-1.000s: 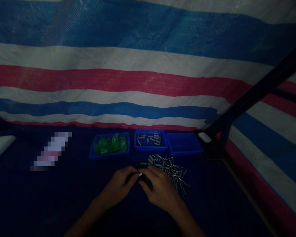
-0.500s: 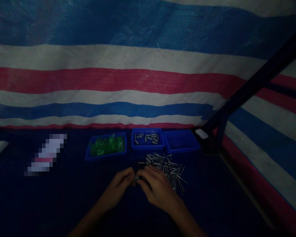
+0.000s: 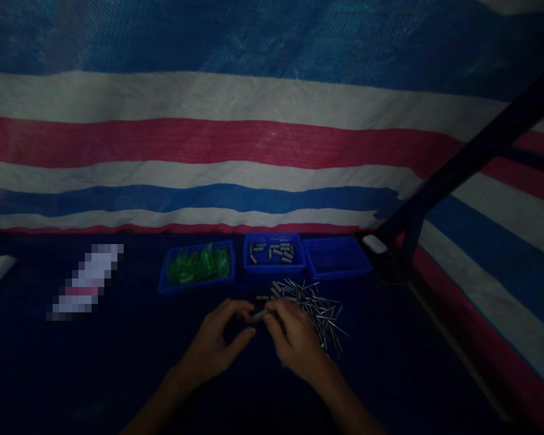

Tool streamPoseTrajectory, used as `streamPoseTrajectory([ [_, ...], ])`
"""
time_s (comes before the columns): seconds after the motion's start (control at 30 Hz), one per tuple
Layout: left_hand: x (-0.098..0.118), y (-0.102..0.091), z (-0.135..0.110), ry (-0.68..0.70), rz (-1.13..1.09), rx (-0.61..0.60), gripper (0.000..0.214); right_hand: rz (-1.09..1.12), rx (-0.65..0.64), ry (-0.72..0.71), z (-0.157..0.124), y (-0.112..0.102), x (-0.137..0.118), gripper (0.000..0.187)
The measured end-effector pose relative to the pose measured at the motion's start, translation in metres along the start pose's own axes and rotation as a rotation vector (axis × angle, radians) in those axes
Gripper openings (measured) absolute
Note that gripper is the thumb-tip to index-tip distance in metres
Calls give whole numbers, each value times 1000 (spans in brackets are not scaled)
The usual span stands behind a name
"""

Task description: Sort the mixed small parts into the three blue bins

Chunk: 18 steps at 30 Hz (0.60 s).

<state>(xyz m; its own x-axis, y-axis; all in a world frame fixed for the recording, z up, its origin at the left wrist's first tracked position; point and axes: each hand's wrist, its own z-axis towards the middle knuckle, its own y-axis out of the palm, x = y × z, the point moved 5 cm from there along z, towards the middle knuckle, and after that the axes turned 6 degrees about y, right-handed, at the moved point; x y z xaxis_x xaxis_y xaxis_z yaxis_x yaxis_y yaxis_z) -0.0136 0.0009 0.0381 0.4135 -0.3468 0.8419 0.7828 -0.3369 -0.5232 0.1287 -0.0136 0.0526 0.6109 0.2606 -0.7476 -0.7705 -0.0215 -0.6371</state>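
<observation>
My right hand [image 3: 294, 332] pinches a small grey metal cylinder [image 3: 260, 315], which sticks out to the left between its thumb and fingers. Beside its other end is my left hand [image 3: 220, 338], thumb and fingers apart; its fingertips are close to the cylinder, and whether they touch it is hard to make out in the dim light. A pile of thin metal rods [image 3: 320, 311] lies just beyond my right hand and to its right. Several short metal cylinders [image 3: 277, 290] rest at the pile's left side, partly hidden by that hand.
Along the back stand a blue tray [image 3: 163, 284] of green plastic pieces, a blue tray [image 3: 274, 269] of short metal cylinders and another blue tray [image 3: 338, 257]. A white object [image 3: 374, 243] sits at the back right. A blurred-out sheet [image 3: 86, 281] lies left.
My left hand has opened, its thumb moving away from its fingers. More of the cylinder shows, now in my right hand's pinch. The view has shifted slightly.
</observation>
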Motion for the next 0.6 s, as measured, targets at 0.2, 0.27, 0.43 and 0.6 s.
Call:
streamPoseTrajectory([
  [0.2,2,5,-3,14,60,39,19,65,-16,91,0,4,7,12],
  [0.27,2,6,-3,-9,20,54,24,86,-27,90,1,6,6,13],
  [0.43,-4,11,-1,-99,-151,58,29,191,-41,74,3,19,1,16],
  [0.6,-4,4,0,-56,-33,-29,20,195,131,121,1,10,8,14],
])
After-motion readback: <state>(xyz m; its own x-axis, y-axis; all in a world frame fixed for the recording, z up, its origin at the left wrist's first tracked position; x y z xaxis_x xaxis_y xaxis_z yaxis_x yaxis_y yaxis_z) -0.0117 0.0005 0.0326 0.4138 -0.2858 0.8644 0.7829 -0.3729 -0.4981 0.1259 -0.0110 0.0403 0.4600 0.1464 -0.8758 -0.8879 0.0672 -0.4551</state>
